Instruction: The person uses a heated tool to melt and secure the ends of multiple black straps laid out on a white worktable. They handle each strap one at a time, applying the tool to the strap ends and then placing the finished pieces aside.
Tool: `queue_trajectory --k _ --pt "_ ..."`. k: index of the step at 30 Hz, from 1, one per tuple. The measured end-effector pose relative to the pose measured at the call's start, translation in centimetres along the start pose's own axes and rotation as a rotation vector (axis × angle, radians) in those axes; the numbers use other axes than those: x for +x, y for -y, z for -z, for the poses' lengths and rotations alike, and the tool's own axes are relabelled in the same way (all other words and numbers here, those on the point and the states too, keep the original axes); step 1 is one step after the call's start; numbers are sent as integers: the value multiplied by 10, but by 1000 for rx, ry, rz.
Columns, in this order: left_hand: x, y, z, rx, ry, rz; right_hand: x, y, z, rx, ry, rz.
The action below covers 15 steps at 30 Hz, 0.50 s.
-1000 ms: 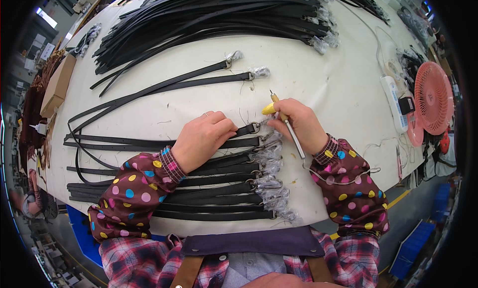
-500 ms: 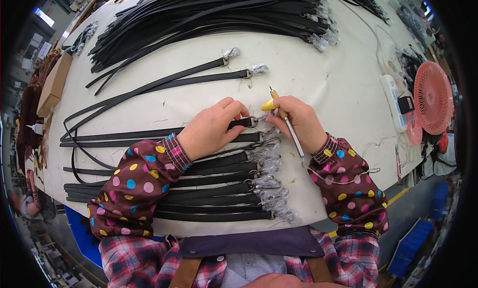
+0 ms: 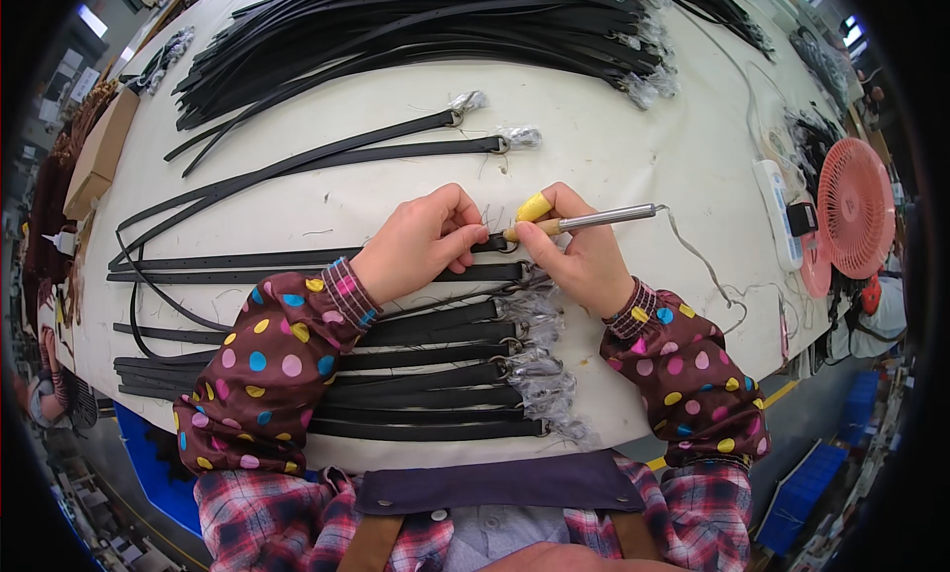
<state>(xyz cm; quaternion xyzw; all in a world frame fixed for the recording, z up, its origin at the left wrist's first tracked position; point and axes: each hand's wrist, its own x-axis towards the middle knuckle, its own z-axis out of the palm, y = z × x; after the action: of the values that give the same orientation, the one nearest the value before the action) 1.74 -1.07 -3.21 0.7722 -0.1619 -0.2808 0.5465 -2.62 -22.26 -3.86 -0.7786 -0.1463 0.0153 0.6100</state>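
My left hand [image 3: 427, 238] is closed in a pinch at the buckle end of a black strap [image 3: 327, 258], which runs left across the table. My right hand [image 3: 582, 253] grips a corded pen-shaped tool [image 3: 616, 217] with a silver barrel and brass-coloured front. A yellow finger cover [image 3: 533, 208] sits on my right index finger. The tool's front end is at the strap's metal ring, close to my left fingertips; its tip is hard to make out. Below lie several more black straps [image 3: 435, 353], their metal ends wrapped in clear plastic [image 3: 542, 389].
Beyond my hands two straps [image 3: 416, 152] lie crossed, and a large pile of black straps [image 3: 416, 38] fills the far side. At right stand a white power strip [image 3: 779, 214] and a pink fan [image 3: 853, 208]. A cardboard box [image 3: 102, 154] sits at the left edge.
My right hand has turned the tool from upright to nearly level, its front end now at the strap's ring and its cord trailing right. My left fingers have drawn together near the strap's end.
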Motion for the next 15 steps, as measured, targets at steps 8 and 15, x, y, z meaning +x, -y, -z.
queue_trajectory --k 8,15 --pt "1 4 2 -74 27 15 0 -5 -6 -86 4 16" --pt "1 1 2 -56 29 19 -1 -16 -6 -226 21 33"
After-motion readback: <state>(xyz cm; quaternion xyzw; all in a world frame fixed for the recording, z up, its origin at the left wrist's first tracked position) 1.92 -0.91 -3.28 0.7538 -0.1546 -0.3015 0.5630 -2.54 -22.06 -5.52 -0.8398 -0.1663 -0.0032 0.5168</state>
